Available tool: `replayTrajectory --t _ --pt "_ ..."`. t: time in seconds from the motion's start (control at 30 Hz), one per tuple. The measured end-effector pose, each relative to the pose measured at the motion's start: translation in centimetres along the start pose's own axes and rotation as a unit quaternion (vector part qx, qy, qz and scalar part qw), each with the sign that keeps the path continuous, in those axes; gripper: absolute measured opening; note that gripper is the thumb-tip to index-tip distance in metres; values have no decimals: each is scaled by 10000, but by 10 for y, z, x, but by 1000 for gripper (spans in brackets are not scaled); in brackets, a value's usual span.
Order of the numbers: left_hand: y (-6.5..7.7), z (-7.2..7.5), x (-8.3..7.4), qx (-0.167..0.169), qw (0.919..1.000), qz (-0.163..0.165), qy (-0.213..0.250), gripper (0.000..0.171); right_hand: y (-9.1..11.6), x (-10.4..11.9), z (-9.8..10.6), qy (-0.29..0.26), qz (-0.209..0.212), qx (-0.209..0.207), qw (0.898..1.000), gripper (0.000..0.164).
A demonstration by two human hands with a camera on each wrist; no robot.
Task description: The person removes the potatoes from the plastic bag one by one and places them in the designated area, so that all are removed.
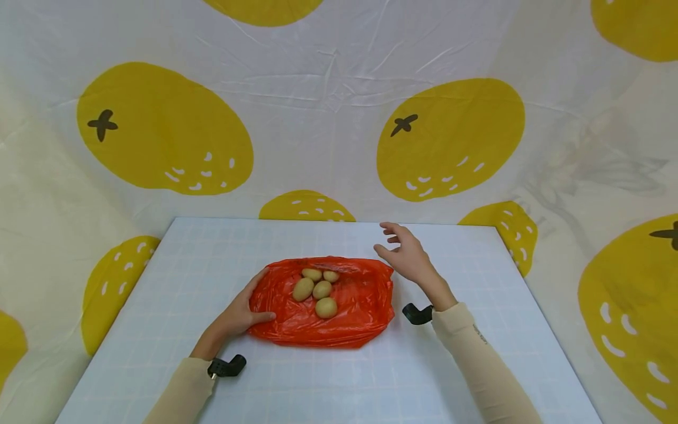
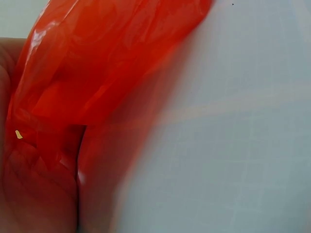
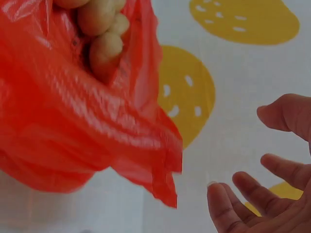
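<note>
- In the head view I have the bag (image 1: 355, 315) lying mouth up in the middle of the surface (image 1: 318, 383), with five potatoes (image 1: 322, 290) bunched inside, left of its centre.
- Still on that view, I judge the step to be steadying and handling the loaded bag. To do it well, I'd anchor the left end lightly, take the right end by its rim and ease the film outward, so the mouth doesn't fold over the potatoes.
- My left hand (image 1: 241, 312) grips the bag's left end, thumb laid over the near side and fingers round the far side. My right hand (image 1: 409, 257) holds nothing; it hangs beside the far right corner, fingers loosely spread, pointing left and far.
- In the left wrist view, film drapes across the left palm; the fingertips are hidden, so I can't tell how hard they pinch.
- In the right wrist view, the thumb stands well away from the curved fingers, and a gap separates them from the bag's loose corner. I'd cross it slowly, since a knock could roll the potatoes.
</note>
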State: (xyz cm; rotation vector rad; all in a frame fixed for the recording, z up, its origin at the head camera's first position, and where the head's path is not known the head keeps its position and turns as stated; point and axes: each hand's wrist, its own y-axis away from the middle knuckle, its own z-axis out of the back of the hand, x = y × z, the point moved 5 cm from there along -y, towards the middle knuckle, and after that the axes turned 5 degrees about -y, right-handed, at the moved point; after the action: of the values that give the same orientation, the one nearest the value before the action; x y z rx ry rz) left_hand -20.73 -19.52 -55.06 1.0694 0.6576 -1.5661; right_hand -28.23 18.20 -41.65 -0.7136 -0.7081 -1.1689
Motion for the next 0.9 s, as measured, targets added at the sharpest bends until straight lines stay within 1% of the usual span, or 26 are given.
replayTrajectory --t 0.2,0.37,0.67,0.9 --pt "0 0 1 -8 10000 6 -32 111 5 21 -25 -120 241 560 9981 60" --pt "0 0 1 -7 10000 32 -33 111 7 29 -45 -142 354 929 9949 59" --pt "0 0 2 -28 10000 16 -89 111 10 31 -70 -229 375 1442 9886 59" --pt "0 0 1 -28 9999 -36 -147 110 7 28 -87 -42 432 1828 9822 59"
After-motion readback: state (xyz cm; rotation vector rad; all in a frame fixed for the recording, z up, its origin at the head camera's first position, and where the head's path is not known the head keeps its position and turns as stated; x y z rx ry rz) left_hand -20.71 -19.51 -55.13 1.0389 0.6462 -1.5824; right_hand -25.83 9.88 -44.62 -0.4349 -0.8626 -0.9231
